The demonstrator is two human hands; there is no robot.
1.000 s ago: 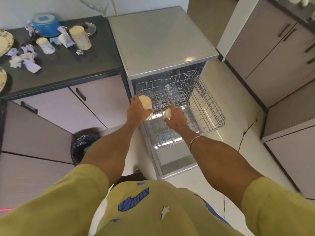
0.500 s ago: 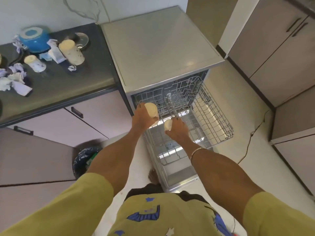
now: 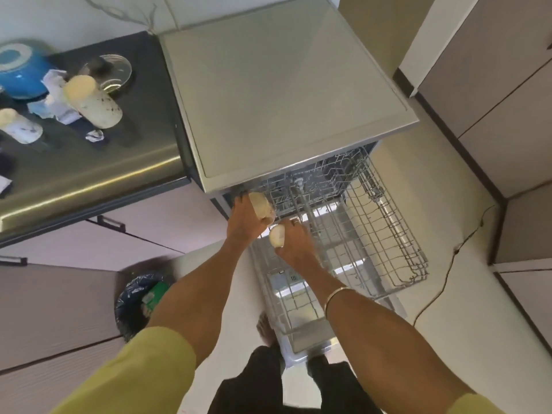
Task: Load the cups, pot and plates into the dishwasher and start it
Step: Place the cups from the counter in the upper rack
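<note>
Left hand grips a cream cup, right hand curls round a smaller cup, both over the dishwasher's upper rack.

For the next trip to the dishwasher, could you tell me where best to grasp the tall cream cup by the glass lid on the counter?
Probably round the middle of its side wall, coming from the front counter edge. The tall cream cup stands upright, the blue pot and crumpled paper crowd its left, and the glass lid sits behind it.
</note>
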